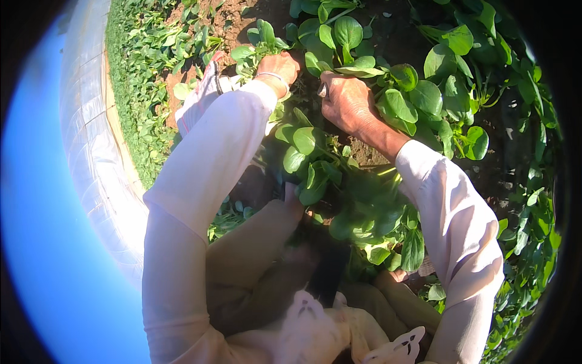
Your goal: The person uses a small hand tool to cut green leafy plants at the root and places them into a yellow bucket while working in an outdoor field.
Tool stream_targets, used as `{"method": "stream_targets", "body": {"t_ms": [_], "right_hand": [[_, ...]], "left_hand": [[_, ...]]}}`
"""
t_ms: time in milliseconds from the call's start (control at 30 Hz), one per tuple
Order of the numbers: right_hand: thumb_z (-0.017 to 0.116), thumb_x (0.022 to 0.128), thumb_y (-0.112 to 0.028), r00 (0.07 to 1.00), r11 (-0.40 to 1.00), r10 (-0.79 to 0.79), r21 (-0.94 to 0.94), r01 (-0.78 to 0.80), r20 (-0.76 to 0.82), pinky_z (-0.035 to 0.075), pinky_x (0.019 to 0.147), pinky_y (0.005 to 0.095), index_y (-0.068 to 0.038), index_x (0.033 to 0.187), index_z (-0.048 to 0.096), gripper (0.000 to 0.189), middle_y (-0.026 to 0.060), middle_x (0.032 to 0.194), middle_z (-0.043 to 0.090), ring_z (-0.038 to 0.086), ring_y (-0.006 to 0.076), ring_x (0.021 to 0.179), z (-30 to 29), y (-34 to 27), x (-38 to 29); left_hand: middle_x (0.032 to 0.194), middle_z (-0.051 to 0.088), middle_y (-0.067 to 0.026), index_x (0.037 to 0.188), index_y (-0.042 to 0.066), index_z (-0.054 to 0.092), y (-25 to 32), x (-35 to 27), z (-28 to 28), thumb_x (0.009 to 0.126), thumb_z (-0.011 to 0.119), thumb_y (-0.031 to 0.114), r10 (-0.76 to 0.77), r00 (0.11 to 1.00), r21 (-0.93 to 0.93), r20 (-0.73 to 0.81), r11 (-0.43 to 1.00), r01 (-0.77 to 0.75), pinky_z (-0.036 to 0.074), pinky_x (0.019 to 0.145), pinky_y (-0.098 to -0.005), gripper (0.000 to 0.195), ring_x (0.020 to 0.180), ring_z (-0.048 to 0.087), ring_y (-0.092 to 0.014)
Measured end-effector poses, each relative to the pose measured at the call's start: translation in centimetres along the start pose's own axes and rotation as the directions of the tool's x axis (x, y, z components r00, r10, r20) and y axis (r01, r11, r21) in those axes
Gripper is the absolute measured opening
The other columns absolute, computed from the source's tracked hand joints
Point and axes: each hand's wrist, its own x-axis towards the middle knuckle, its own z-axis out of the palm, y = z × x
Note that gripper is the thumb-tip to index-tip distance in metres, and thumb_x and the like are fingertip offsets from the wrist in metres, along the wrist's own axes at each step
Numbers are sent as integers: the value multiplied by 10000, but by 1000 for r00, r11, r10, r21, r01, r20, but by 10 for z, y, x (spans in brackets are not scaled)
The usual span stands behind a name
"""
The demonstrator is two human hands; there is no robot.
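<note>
My left hand (279,72), with a thin bangle at the wrist, closes around a small bunch of leafy green seedlings (261,43). Beside its wrist lies a white woven sack (198,102) with red lines. To the right, my right hand (348,100) is curled, and the rounded end of a small object (323,90) shows at its fingers; the rest of it is hidden. That hand is at the base of a broad-leaved green plant (348,34). More leafy plants (304,141) stand between my forearms.
Dense rows of leafy greens (441,98) grow on the right, over brown soil (363,154). Smaller greens (150,82) cover the upper left, bordered by a long plastic-covered tunnel (91,113). My bent knees (250,245) are below my arms.
</note>
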Motion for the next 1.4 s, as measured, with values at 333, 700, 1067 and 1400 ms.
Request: {"method": "stream_targets", "body": {"t_ms": [333, 700, 1067, 1400], "right_hand": [[559, 736, -15, 985, 983, -173, 70, 172, 7, 463, 662, 470, -18, 909, 529, 176, 213, 795, 601, 590, 421, 782, -46, 14, -33], [654, 714, -81, 928, 977, -93, -146, 155, 362, 523, 644, 458, -19, 998, 561, 305, 161, 727, 644, 647, 373, 722, -48, 0, -102], [581, 750, -121, 838, 831, -353, -271, 485, 416, 494, 517, 430, -19, 901, 539, 187, 137, 583, 584, 621, 332, 567, -42, 4, -139], [574, 750, -103, 862, 879, -338, -201, 432, 378, 487, 524, 443, -16, 931, 550, 202, 153, 592, 587, 618, 357, 586, -39, 11, -135]], "left_hand": [[936, 697, -146, 893, 64, 710, -8, 5, -34, 816, 579, 102, -125, 984, -35, 127, 991, 130, 549, 743, -428, 157, 896, 679, -330], [998, 661, -193, 1059, 44, 646, 17, -33, -99, 709, 620, 54, 297, 904, -501, 306, 858, -112, 495, 859, -435, 351, 979, 613, -384], [866, 694, -119, 854, 77, 692, 90, -84, -61, 852, 537, 157, 106, 985, -120, 134, 989, -90, 545, 678, -410, 174, 797, 686, -300], [890, 720, -26, 904, 186, 730, 60, -34, 16, 844, 547, 233, -258, 965, -107, 35, 959, 261, 536, 653, -365, 198, 875, 690, -228]]}}
